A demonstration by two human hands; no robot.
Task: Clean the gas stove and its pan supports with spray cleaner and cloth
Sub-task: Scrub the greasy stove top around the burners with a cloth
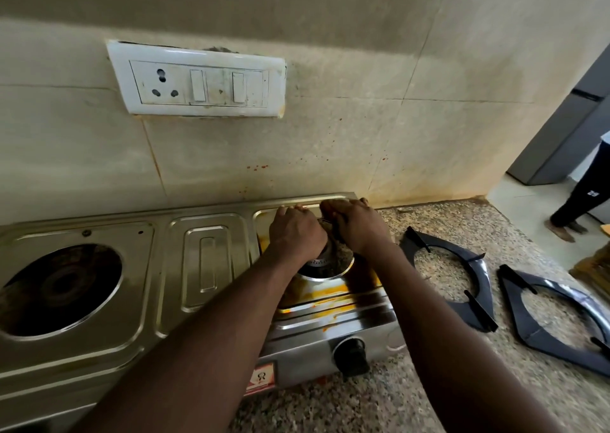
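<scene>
— Gripping what, over on the gas stove (pixel 211 254)?

— Closing round the top of the right burner (pixel 325 262), with the left hand (pixel 297 231) and the right hand (pixel 358 226) side by side, knuckles up. Curling the fingers (pixel 290 211) down over its far edge, tips hidden. Showing only a thin metal rim between the two hands.

— Sitting where, exactly?

— Standing in the round well at the stove's right end, just under the palms, with the perforated ring peeking out on the near side. Smearing the steel in front of it, yellow stains (pixel 317 292).

— And holding anything in the left well (pixel 62 287)?

— Holding a dark burner base, too blurred for more.

— Looking for the pan supports?

— Lying flat on the speckled desk (pixel 330 409), off the stove. Lying just beside the stove, the left pan support (pixel 480 310); lying further right and apart from it, the right pan support (pixel 541 338).
</scene>
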